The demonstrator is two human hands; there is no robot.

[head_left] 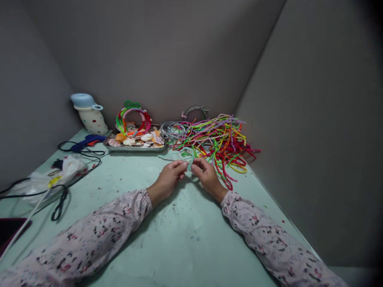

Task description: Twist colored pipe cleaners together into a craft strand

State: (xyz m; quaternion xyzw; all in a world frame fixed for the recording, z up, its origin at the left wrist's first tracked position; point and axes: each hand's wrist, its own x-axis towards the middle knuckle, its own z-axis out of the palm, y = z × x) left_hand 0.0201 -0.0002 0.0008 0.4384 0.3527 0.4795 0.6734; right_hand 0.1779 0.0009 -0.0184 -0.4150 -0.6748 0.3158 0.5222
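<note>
My left hand (169, 178) and my right hand (206, 174) meet at the middle of the pale green table (179, 235), fingers pinched together on a pale mint pipe cleaner (185, 156) that loops up between them. Its loose end trails left along the table. Right behind my hands lies a heap of coloured pipe cleaners (218, 139). Both arms wear pink flowered sleeves.
A metal tray of seashells (136, 140) with wrapped hoops (133, 118) stands at the back. Grey wire hoops (173, 128) lie beside it. A blue glue gun (88, 141), black cables (64, 191), a plastic bag (56, 175) and a spotted jug (89, 113) occupy the left side. Grey walls enclose the table.
</note>
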